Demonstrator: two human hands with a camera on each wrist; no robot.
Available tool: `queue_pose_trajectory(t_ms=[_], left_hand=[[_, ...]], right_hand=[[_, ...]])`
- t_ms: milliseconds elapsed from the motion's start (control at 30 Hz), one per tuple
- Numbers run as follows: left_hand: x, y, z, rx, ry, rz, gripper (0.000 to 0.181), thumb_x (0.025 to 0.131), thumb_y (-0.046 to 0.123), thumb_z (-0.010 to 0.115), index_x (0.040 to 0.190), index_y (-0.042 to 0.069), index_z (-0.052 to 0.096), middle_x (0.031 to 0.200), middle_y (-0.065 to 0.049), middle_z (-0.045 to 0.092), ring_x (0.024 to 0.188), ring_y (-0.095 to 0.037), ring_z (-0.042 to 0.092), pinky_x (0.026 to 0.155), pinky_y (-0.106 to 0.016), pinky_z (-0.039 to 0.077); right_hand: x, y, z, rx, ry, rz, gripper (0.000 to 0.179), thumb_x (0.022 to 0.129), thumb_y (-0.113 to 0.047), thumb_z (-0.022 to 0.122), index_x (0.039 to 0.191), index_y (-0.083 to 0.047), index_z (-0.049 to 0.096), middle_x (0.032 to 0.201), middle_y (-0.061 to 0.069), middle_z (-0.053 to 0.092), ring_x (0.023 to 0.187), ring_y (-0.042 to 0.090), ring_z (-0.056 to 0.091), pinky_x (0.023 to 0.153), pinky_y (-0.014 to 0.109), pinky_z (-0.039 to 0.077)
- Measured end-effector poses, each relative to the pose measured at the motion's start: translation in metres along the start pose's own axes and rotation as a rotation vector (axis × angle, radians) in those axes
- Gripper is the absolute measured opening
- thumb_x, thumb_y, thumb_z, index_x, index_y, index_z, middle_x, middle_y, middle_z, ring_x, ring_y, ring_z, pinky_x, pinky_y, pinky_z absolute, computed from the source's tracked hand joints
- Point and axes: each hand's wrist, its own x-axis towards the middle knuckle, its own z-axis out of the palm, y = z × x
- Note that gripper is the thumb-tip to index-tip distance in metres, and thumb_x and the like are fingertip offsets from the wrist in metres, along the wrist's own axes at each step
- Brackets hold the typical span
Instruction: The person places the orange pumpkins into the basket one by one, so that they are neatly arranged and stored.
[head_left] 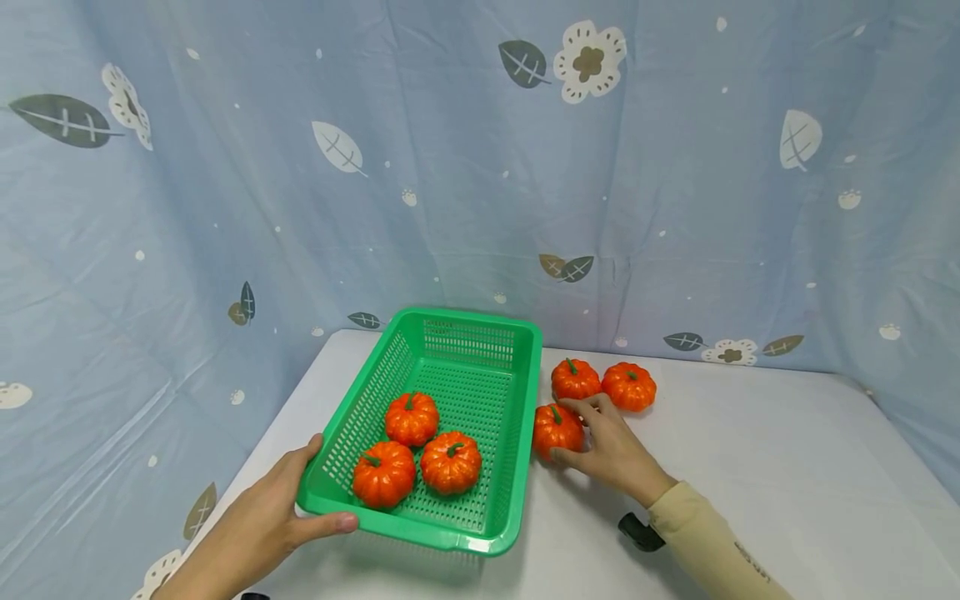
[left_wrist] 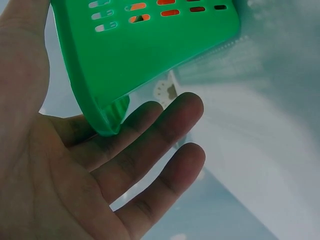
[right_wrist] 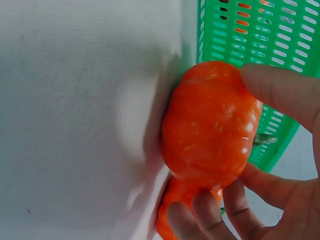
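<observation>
A green plastic basket (head_left: 531, 375) with slotted walls stands on the white table. Three small glossy orange pumpkins (head_left: 410, 419) with green stems lie in its near half. At the basket's near left corner my left hand (head_left: 273, 508) touches the rim, thumb along the front edge; in the left wrist view several fingers (left_wrist: 150, 145) extend loosely below the rim. Beside the basket's right wall, my right hand (head_left: 611, 446) holds another pumpkin (right_wrist: 212, 125) between thumb and fingers. It appears to rest on the table, its stem pointing up.
Two more pumpkins, one (head_left: 575, 379) by the basket's right wall and one (head_left: 629, 387) farther right, lie just behind the held one. White tabletop (head_left: 780, 467) extends to the right. A blue patterned curtain (head_left: 465, 208) hangs behind and at the left.
</observation>
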Motion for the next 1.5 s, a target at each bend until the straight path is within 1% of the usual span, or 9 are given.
queue_pose_trajectory(t_ms=[167,267,433,500,733,1133,1300,1500], left_hand=[[0.001,0.000,0.001,0.000,0.011,0.005,0.122,0.072,0.081,0.067,0.154,-0.002,0.032,0.147,-0.026,0.047,0.128,-0.041,0.052,0.097,-0.061,0.046],[0.001,0.000,0.001,-0.004,0.010,0.003,0.123,0.071,0.081,0.067,0.155,-0.002,0.031,0.147,-0.025,0.047,0.128,-0.041,0.052,0.097,-0.061,0.046],[0.001,0.000,0.001,-0.009,0.004,-0.005,0.124,0.071,0.082,0.067,0.155,-0.001,0.030,0.148,-0.025,0.046,0.128,-0.040,0.051,0.097,-0.061,0.046],[0.001,0.000,0.001,-0.012,0.000,-0.009,0.124,0.071,0.081,0.067,0.155,-0.001,0.030,0.149,-0.025,0.046,0.129,-0.041,0.051,0.097,-0.061,0.046],[0.001,-0.001,0.000,-0.011,-0.006,-0.010,0.123,0.072,0.081,0.067,0.156,-0.001,0.029,0.150,-0.025,0.045,0.129,-0.041,0.051,0.097,-0.060,0.046],[0.000,-0.002,0.001,-0.024,-0.005,-0.011,0.123,0.072,0.080,0.068,0.156,0.000,0.028,0.150,-0.025,0.044,0.129,-0.040,0.051,0.097,-0.060,0.046],[0.001,-0.002,0.001,-0.028,-0.001,0.000,0.122,0.073,0.079,0.068,0.156,-0.001,0.029,0.150,-0.025,0.044,0.129,-0.040,0.050,0.098,-0.061,0.046],[0.001,-0.002,0.002,-0.037,-0.008,-0.004,0.122,0.073,0.079,0.069,0.156,-0.001,0.028,0.151,-0.025,0.043,0.130,-0.040,0.050,0.098,-0.061,0.045]], right_hand=[[-0.001,0.002,0.003,-0.002,0.005,0.002,0.072,0.078,-0.036,0.089,0.138,-0.010,0.059,0.118,0.012,0.052,0.105,0.028,0.058,0.092,0.048,0.053],[-0.002,0.003,0.004,0.002,0.002,-0.002,0.072,0.077,-0.036,0.090,0.137,-0.010,0.059,0.121,0.013,0.052,0.105,0.030,0.058,0.092,0.049,0.053],[-0.002,0.004,0.005,0.014,-0.003,-0.005,0.073,0.076,-0.035,0.091,0.136,-0.009,0.058,0.125,0.012,0.054,0.105,0.028,0.059,0.090,0.046,0.055],[-0.002,0.004,0.004,0.026,-0.006,-0.008,0.073,0.076,-0.035,0.091,0.136,-0.009,0.058,0.127,0.011,0.054,0.106,0.027,0.059,0.090,0.046,0.055],[-0.002,0.005,0.004,0.094,-0.017,-0.022,0.072,0.078,-0.034,0.090,0.136,-0.009,0.056,0.137,0.014,0.052,0.108,0.028,0.061,0.092,0.048,0.054],[-0.004,0.008,0.005,0.150,-0.018,0.000,0.074,0.076,-0.033,0.091,0.138,-0.011,0.055,0.137,0.010,0.053,0.109,0.027,0.063,0.092,0.045,0.055],[-0.005,0.009,0.006,0.153,-0.014,0.012,0.075,0.076,-0.034,0.091,0.137,-0.012,0.055,0.136,0.010,0.054,0.108,0.027,0.063,0.091,0.045,0.056],[-0.005,0.011,0.006,0.164,-0.007,0.017,0.074,0.076,-0.033,0.091,0.137,-0.012,0.055,0.135,0.010,0.054,0.106,0.027,0.063,0.090,0.045,0.056]])
